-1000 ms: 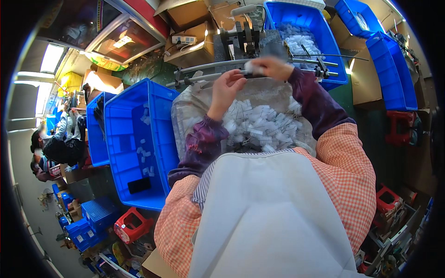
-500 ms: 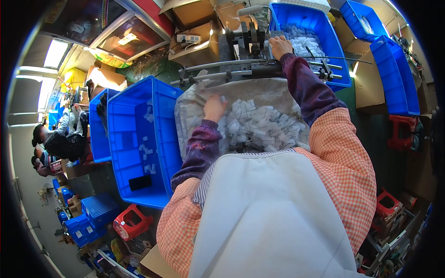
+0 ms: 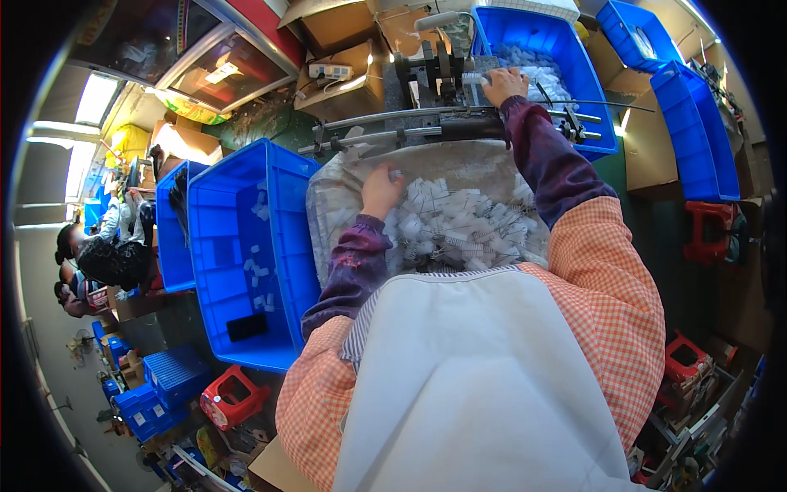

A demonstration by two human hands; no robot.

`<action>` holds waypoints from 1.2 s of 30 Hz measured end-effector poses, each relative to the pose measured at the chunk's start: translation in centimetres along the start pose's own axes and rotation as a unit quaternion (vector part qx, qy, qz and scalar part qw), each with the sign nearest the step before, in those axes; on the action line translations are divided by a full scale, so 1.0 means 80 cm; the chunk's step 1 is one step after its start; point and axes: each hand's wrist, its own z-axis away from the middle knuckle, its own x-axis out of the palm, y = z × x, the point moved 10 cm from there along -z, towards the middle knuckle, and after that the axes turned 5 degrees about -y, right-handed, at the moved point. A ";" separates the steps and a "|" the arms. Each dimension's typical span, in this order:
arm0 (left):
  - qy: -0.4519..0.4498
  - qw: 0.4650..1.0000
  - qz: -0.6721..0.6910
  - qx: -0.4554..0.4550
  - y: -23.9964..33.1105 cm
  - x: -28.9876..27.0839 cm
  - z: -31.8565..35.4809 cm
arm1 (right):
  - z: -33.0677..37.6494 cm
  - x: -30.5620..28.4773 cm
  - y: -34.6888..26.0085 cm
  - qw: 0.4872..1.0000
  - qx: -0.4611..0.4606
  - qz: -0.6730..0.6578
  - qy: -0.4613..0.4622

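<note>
My right hand (image 3: 505, 84) is at the black metal machine (image 3: 443, 72), its fingers closed at the end of a pale ribbed piece (image 3: 473, 79) that sticks out of the machine's side. Lower down, my left hand (image 3: 382, 193) is closed, with a small white plastic piece (image 3: 396, 175) at its fingertips. It hovers by the left side of a heap of white pieces with thin dark wires (image 3: 459, 225). The heap lies on a greyish cloth-like sheet (image 3: 332, 184), just in front of the machine's metal rods (image 3: 377, 119).
On the left stands a blue crate (image 3: 234, 205) with a few white pieces and a black phone-like slab (image 3: 247, 326). Behind the machine, another blue crate (image 3: 592, 82) holds many white pieces. A thin dark rod (image 3: 627, 106) juts out right. Red stools (image 3: 234, 398) and other people (image 3: 115, 254) are farther off.
My right hand has shifted slightly right, away from the machine, and the pale ribbed piece now shows between them. My left hand stays nearly in place, its white piece turned a little.
</note>
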 end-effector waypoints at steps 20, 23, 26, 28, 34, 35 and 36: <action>0.185 0.951 0.201 0.145 0.077 -0.101 0.029 | 0.019 0.012 -0.071 0.997 -0.053 0.011 0.059; 0.147 0.958 0.225 0.101 0.064 -0.097 0.023 | 0.012 0.015 -0.041 0.998 -0.047 0.011 0.031; 0.131 0.945 0.276 0.112 0.069 -0.090 0.018 | -0.013 0.025 -0.002 0.999 -0.036 -0.038 -0.005; 0.104 0.929 0.333 0.125 0.077 -0.083 0.016 | -0.022 0.024 0.005 0.999 -0.045 0.003 -0.031; -0.004 0.870 0.478 0.119 0.117 -0.068 0.020 | -0.038 -0.068 0.060 0.995 0.071 0.007 0.076; -0.016 0.859 0.497 0.122 0.123 -0.067 0.020 | -0.031 -0.092 0.082 0.976 0.096 -0.055 0.190; -0.018 0.855 0.501 0.131 0.129 -0.067 0.019 | -0.021 -0.102 0.086 0.968 0.103 -0.066 0.220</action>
